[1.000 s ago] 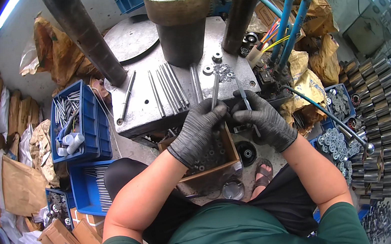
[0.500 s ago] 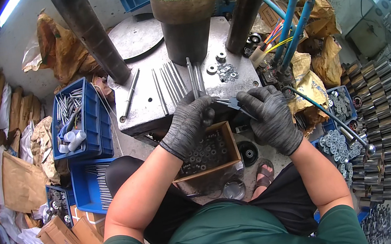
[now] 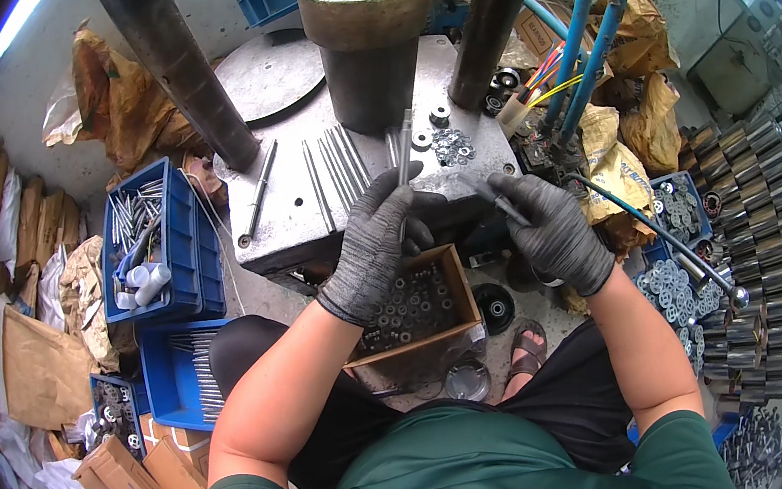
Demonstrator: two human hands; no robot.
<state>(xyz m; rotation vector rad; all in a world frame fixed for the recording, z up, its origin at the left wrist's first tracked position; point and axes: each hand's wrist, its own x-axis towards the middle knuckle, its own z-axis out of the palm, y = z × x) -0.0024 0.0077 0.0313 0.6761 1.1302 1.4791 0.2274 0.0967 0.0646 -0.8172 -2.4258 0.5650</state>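
While gripping one steel rod (image 3: 405, 146) upright above the press plate (image 3: 295, 213) in closed left hand (image 3: 373, 247); right hand (image 3: 550, 226) pinching another rod (image 3: 490, 197); several rods (image 3: 338, 161) already laid there; boxed washers (image 3: 415, 304) below remaining.

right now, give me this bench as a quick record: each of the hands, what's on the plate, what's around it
left hand: grey glove, grips a thin metal rod upright over the plate edge
right hand: grey glove, pinches a short rod, tilted
steel plate: loose rods in a row, small washers, dark cylinder behind
below the hands: wooden box of small round parts
person's left: blue crate of rods
person's right: stacked ring parts, blue hoses
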